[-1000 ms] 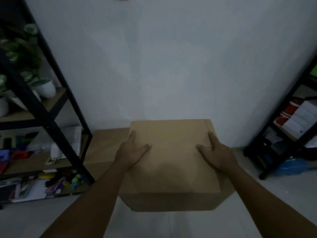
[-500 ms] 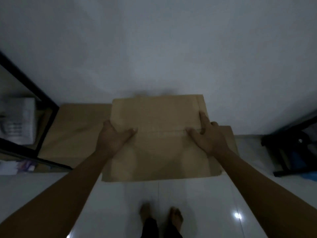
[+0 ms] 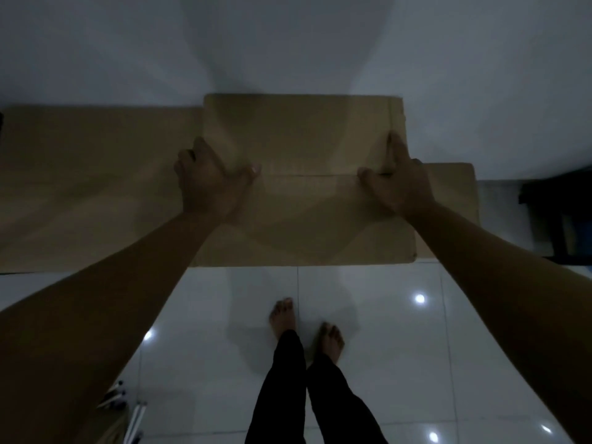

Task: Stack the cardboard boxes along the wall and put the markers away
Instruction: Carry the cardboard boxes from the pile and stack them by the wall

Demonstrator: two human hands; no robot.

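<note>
A brown cardboard box sits against the white wall, on top of a lower cardboard box whose right end sticks out beneath it. My left hand grips the upper box's left edge, thumb spread on the top and fingers over the side. At the right edge my right hand holds it the same way. A wider cardboard box lies to the left along the wall. Several markers lie on the floor at the lower left, partly hidden by my left arm.
White glossy floor tiles spread in front of the boxes, with my bare feet standing on them. A dark shelf frame stands at the right edge, close to the lower box's end.
The box in my hands has gone down and forward to the wall, onto the lower box. My view has tilted down, so the side shelves left the frame and my feet appeared.
</note>
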